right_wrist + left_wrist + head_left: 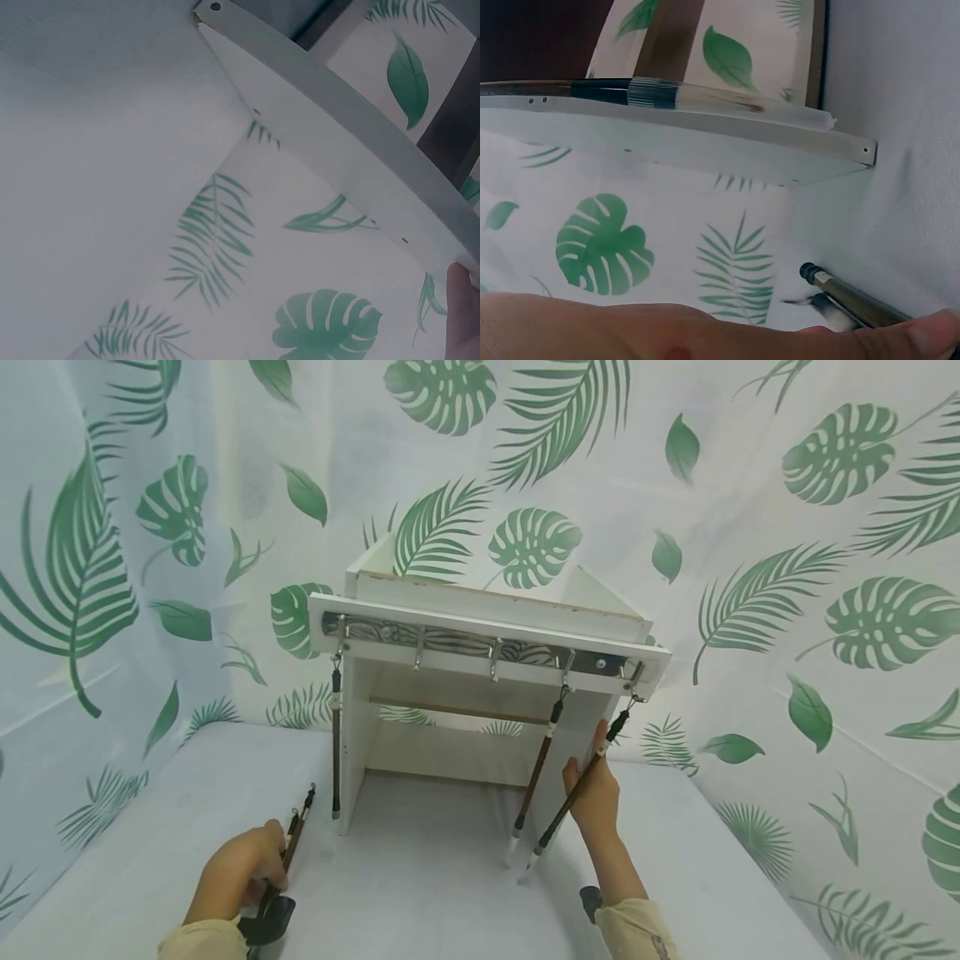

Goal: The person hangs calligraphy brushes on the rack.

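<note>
Low on the left, my left hand grips slim dark calligraphy brushes, their black, looped ends pointing up and away. In the left wrist view the brushes stick out past the fingers. My right hand holds the right side panel of a white shelf by its front edge, thumb on the inner face. Along the shelf's front runs a strip of metal hooks. One brush hangs at its left end, another brush right of centre. The rightmost brush crosses in front of my right hand.
The shelf's left panel stands on the pale table covering. Behind and at both sides hangs a white curtain with green leaf prints. Middle hooks carry no brush. Dark wrist straps sit by the beige cuffs.
</note>
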Tool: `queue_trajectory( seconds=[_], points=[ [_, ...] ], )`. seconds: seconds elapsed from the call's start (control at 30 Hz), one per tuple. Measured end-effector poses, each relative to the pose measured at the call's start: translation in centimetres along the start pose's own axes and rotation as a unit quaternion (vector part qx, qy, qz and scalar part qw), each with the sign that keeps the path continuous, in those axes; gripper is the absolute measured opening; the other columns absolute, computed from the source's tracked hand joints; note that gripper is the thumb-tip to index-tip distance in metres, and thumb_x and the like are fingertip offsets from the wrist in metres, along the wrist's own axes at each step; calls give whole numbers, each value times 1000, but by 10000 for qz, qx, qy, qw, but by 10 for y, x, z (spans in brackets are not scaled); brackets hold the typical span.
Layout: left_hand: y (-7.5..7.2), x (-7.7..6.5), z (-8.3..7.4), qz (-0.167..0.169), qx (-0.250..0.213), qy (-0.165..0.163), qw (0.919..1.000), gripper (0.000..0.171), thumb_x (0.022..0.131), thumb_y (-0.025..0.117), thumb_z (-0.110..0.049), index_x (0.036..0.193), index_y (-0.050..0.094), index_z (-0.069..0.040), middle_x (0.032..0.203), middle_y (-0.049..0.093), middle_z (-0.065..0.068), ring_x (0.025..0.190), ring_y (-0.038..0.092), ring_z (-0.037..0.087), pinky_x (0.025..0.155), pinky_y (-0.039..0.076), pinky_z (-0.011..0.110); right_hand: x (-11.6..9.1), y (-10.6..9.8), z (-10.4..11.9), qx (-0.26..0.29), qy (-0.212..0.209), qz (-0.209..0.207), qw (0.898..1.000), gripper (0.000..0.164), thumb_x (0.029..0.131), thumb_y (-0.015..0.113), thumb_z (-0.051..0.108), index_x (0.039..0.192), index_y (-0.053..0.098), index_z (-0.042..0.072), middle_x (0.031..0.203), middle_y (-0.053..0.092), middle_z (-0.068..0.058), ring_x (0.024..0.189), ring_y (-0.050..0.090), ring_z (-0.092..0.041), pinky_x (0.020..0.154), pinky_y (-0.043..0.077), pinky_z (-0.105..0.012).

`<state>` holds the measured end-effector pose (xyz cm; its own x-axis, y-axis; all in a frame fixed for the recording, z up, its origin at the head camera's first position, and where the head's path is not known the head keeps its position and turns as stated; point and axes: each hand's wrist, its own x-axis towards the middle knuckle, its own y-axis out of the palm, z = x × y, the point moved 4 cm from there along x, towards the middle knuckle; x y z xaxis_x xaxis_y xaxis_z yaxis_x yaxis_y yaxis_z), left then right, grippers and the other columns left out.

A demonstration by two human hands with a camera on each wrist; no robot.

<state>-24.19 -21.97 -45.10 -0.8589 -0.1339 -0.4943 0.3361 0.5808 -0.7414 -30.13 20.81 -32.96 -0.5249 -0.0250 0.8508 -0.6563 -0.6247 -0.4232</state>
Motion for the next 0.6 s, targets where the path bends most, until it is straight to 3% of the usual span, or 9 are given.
queue_trajectory(
  seconds=[0.13,0.3,0.33,0.47,0.53,0.6],
  points=[
    [-5,-8,-5,-37,-18,134,9999,53,69,75,1,108,41,12,79,55,18,61,61,24,51,54,32,1,1,0,-21,-168,-76,9998,82,83,53,-3,147,9,23,100,58,-37,76,62,-49,57,53,-53],
    [-20,-29,-16,-222,-246,382,9987,51,72,70,6,110,38,13,79,55,20,60,61,25,51,55,34,4,2,1,-60,-149,-27,9999,88,83,52,-2,147,-1,26,101,57,-39,76,62,-50,57,53,-54],
    [-23,-33,-19,-257,-295,461,9982,50,73,69,7,110,37,12,79,55,21,60,61,26,51,55,34,5,2,1,-62,-71,7,10000,86,83,52,-1,147,0,25,101,57,-38,77,62,-50,58,53,-55],
    [-32,-44,-24,-458,-406,805,9949,46,76,65,8,111,35,11,81,54,21,59,60,24,50,54,33,5,1,-1,77,256,99,9996,57,85,52,3,137,29,5,101,59,-36,82,62,-50,62,52,-56],
    [-35,-48,-25,-595,-389,924,9932,45,77,63,7,112,34,9,81,55,20,57,59,23,49,54,33,4,1,-1,80,310,150,9994,50,86,52,4,131,33,-1,101,59,-35,83,61,-50,63,52,-56],
    [-37,-52,-26,-747,-333,1058,9910,44,80,59,6,115,32,8,81,55,19,57,58,21,50,52,32,4,0,0,20,215,152,9997,58,85,52,3,137,27,3,101,59,-36,82,61,-50,62,52,-56]
  ],
)
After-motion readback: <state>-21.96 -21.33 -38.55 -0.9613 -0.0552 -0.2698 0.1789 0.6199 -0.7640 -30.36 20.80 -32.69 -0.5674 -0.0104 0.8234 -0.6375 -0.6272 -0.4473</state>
